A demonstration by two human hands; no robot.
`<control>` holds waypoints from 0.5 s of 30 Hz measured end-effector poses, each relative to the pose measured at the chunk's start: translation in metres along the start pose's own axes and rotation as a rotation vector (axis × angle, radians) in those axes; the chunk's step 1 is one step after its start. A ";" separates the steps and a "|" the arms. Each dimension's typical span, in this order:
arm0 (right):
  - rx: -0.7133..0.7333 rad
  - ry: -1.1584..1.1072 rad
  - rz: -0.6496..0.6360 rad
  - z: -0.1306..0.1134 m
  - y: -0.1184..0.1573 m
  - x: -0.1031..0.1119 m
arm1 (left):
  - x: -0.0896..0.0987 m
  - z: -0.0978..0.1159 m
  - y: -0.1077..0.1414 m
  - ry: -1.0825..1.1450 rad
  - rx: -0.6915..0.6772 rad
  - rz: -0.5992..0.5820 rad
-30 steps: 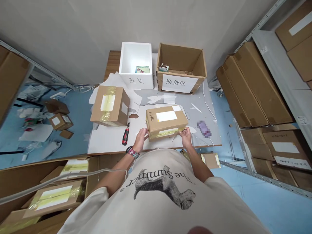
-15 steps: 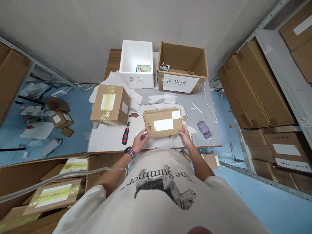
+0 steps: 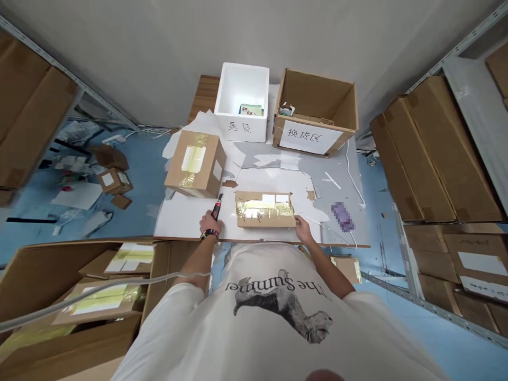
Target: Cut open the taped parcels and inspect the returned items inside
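mid-frame: left hand (image 3: 210, 224), fingers wrapped round cutter (image 3: 216, 208); right hand (image 3: 304, 231) touching box (image 3: 264, 209) at right end, cannot tell if pinching; wise: steady box, keep blade (image 3: 220, 196) off fingers

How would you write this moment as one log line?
left hand: on cutter | right hand: at right end of small taped box | larger box: beyond left hand
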State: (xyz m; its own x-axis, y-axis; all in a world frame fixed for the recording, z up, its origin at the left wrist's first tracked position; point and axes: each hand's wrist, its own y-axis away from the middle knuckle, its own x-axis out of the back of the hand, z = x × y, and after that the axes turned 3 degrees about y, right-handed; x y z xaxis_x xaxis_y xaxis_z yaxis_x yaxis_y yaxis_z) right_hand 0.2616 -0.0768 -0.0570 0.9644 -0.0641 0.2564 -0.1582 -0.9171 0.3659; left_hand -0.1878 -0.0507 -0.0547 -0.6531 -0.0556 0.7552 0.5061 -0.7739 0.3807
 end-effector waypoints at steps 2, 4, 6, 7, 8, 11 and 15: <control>0.004 0.042 0.058 -0.014 -0.005 0.005 | 0.008 -0.007 -0.011 -0.046 0.124 -0.093; 0.039 0.059 0.155 -0.032 -0.009 0.012 | 0.008 -0.010 -0.017 0.048 0.135 -0.116; 0.110 0.045 0.272 -0.051 -0.010 0.016 | 0.002 -0.006 -0.014 0.258 0.105 -0.106; 0.147 0.028 0.321 -0.062 -0.010 0.015 | -0.002 -0.001 -0.009 0.362 0.090 -0.107; 0.179 0.005 0.352 -0.072 -0.009 0.012 | -0.007 0.006 -0.003 0.444 0.072 -0.115; 0.214 -0.084 0.301 -0.104 -0.001 -0.015 | -0.019 0.036 0.025 0.600 0.001 -0.127; 0.088 -0.349 -0.091 -0.139 0.007 -0.070 | -0.020 0.080 0.063 0.766 -0.207 -0.294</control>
State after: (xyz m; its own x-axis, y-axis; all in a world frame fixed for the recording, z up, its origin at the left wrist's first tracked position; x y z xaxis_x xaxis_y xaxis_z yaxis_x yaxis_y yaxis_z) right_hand 0.1640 -0.0243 0.0524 0.9903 -0.0969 -0.0994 -0.0643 -0.9547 0.2904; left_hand -0.0979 -0.0481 -0.0026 -0.9812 -0.1883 0.0415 0.1909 -0.9197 0.3431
